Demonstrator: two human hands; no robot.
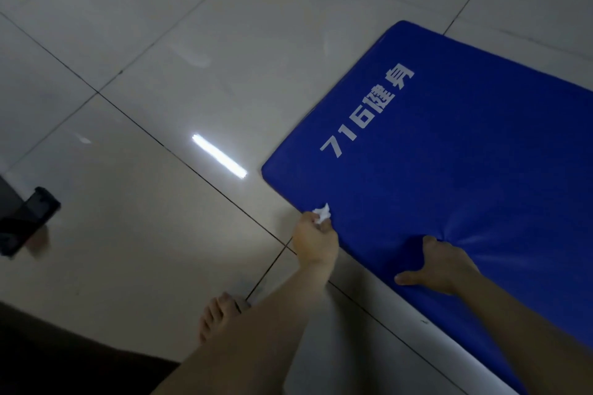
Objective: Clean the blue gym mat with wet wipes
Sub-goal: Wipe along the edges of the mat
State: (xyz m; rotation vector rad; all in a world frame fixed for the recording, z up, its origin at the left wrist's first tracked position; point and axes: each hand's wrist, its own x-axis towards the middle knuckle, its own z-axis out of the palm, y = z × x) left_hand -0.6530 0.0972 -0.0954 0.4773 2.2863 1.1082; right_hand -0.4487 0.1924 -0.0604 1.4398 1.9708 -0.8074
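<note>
A blue gym mat (449, 151) with white lettering lies on the tiled floor at the right. My left hand (316, 240) holds a crumpled white wet wipe (322, 213) against the mat's near edge, close to its near-left corner. My right hand (439, 261) grips the same near edge further right, fingers dug into the padding so the blue cover wrinkles around them, thumb along the edge.
Glossy grey floor tiles (192, 74) stretch to the left and behind the mat, reflecting a ceiling light. A dark object (27, 221) sits at the far left edge. My bare foot (218, 314) rests on the floor below my left arm.
</note>
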